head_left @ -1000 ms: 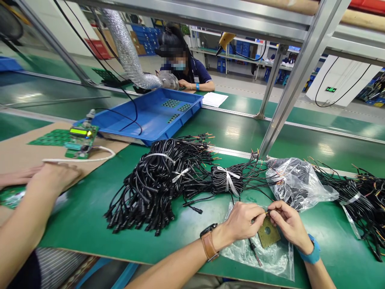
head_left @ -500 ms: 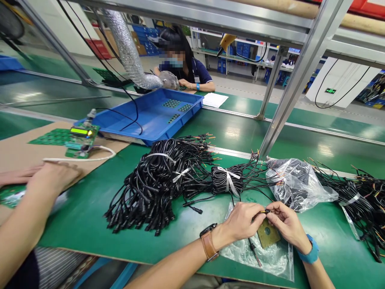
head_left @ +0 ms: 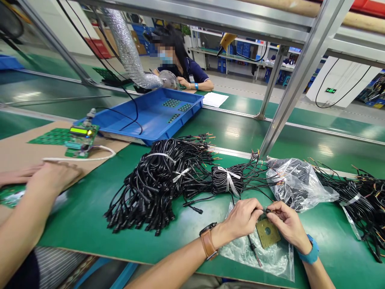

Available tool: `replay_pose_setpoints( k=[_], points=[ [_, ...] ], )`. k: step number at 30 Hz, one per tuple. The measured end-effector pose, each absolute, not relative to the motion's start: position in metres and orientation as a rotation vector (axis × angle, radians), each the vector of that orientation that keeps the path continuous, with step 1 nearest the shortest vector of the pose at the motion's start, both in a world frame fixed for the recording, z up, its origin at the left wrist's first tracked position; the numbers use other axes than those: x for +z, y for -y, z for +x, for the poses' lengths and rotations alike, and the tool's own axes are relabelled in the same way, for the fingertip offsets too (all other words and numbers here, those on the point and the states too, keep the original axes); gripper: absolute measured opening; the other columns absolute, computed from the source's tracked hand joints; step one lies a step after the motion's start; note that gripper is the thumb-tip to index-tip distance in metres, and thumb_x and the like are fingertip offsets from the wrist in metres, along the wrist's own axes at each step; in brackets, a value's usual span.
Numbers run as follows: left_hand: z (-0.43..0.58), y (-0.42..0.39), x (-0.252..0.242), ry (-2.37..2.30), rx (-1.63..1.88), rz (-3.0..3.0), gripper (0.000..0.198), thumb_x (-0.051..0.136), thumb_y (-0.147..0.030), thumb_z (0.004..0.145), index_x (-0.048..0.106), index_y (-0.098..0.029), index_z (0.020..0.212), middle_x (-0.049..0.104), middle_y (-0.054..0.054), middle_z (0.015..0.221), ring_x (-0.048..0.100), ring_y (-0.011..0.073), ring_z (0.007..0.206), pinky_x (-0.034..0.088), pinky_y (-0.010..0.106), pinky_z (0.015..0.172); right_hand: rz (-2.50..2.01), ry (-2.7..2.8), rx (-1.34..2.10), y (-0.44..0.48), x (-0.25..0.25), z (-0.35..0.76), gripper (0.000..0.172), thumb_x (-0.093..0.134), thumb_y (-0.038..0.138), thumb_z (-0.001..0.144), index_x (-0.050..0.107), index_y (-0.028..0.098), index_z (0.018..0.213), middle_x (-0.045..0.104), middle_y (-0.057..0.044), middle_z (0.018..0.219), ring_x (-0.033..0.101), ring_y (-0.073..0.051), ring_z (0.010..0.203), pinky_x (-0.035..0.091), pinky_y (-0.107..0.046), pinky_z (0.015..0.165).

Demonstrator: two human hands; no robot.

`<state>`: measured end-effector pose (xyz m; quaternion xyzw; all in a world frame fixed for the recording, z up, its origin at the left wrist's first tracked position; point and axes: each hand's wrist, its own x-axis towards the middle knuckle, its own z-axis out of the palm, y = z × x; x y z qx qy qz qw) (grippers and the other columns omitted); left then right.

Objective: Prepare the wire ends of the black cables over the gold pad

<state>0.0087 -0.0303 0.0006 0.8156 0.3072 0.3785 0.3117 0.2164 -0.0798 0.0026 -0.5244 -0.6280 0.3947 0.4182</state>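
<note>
My left hand and my right hand meet over a small brass-coloured square board with a round hole. Both hands pinch the thin end of a black wire just above the board. The board rests on a clear plastic bag on the green table. My left wrist wears a brown-strapped watch, my right a blue band. Just beyond my fingers lies a tied coil of black cable.
A big heap of black cables lies left of centre; more cables and a crumpled bag lie right. Another person's hands rest at left near a green circuit board. A blue tray and a slanted metal post stand behind.
My hands have lifted slightly with the wire end, and the board shows more plainly beneath them. The person across the line has turned their head.
</note>
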Motion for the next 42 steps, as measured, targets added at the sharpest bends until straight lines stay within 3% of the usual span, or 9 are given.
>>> replay_pose_setpoints(
  k=[7, 16, 24, 31, 42],
  points=[
    [0.008, 0.028, -0.006, -0.852, 0.979, 2.156, 0.014, 0.053, -0.013, 0.09, 0.061, -0.018, 0.08, 0.066, 0.001, 0.07, 0.06, 0.0147, 0.064, 0.037, 0.025, 0.06, -1.246, 1.67, 0.893, 0.081, -0.004, 0.21, 0.017, 0.066, 0.037, 0.095, 0.066, 0.021, 0.092, 0.068, -0.008, 0.092, 0.065, -0.02, 0.085, 0.055, -0.029, 0.072],
    [0.005, 0.025, -0.005, -0.764, 0.882, 2.131, 0.018, 0.051, -0.011, 0.088, 0.064, -0.017, 0.078, 0.065, 0.001, 0.069, 0.056, 0.0131, 0.061, 0.034, 0.024, 0.057, -1.235, 1.775, 0.833, 0.08, 0.0, 0.205, 0.014, 0.062, 0.034, 0.097, 0.063, 0.021, 0.09, 0.067, -0.006, 0.088, 0.063, -0.018, 0.076, 0.053, -0.027, 0.067],
    [0.008, 0.024, -0.005, -0.789, 0.733, 2.113, 0.026, 0.053, -0.01, 0.086, 0.051, -0.017, 0.061, 0.044, -0.004, 0.054, 0.039, 0.0098, 0.052, 0.025, 0.025, 0.052, -1.218, 1.76, 0.91, 0.08, -0.001, 0.198, 0.02, 0.06, 0.038, 0.097, 0.062, 0.022, 0.087, 0.069, -0.007, 0.084, 0.064, -0.018, 0.074, 0.054, -0.028, 0.065],
    [0.007, 0.018, 0.007, -0.724, 0.722, 2.069, 0.014, 0.053, -0.015, 0.091, 0.066, -0.017, 0.089, 0.069, 0.002, 0.08, 0.059, 0.0134, 0.069, 0.04, 0.022, 0.063, -1.275, 1.669, 0.8, 0.077, 0.0, 0.205, 0.018, 0.066, 0.038, 0.092, 0.062, 0.021, 0.086, 0.066, -0.004, 0.082, 0.062, -0.017, 0.072, 0.053, -0.026, 0.064],
    [0.009, 0.025, -0.005, -0.745, 0.86, 2.016, 0.02, 0.052, -0.007, 0.083, 0.066, -0.016, 0.073, 0.064, 0.0, 0.067, 0.053, 0.0121, 0.061, 0.037, 0.022, 0.06, -1.266, 1.675, 0.911, 0.078, -0.007, 0.203, 0.022, 0.065, 0.041, 0.092, 0.059, 0.021, 0.083, 0.064, -0.004, 0.08, 0.061, -0.016, 0.069, 0.053, -0.026, 0.063]
  ],
)
